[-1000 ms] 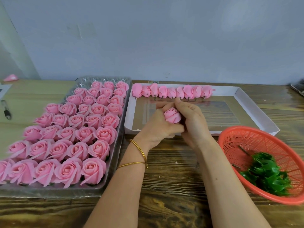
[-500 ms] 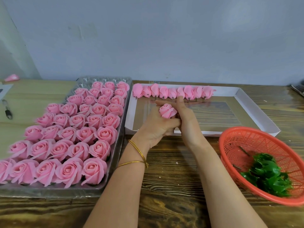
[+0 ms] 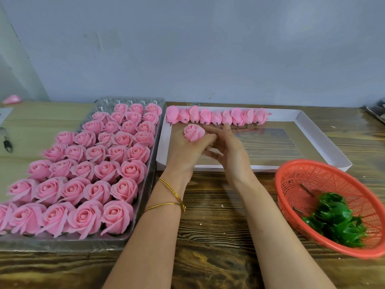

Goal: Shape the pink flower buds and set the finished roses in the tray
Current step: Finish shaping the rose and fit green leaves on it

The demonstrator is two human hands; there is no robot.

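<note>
Pink foam rose bud, gripped in the left hand, hangs over the shallow white cardboard box. Right hand holds nothing, fingers loose. Shaping looks finished; next it wants seating in the free back cells of the clear plastic tray.

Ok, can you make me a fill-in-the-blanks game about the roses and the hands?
1. The rose above the box is held in the ____ hand.
2. The leaves in the basket are ____.
3. The row of buds lies in a box coloured ____.
Missing words: left, green, white.
</note>
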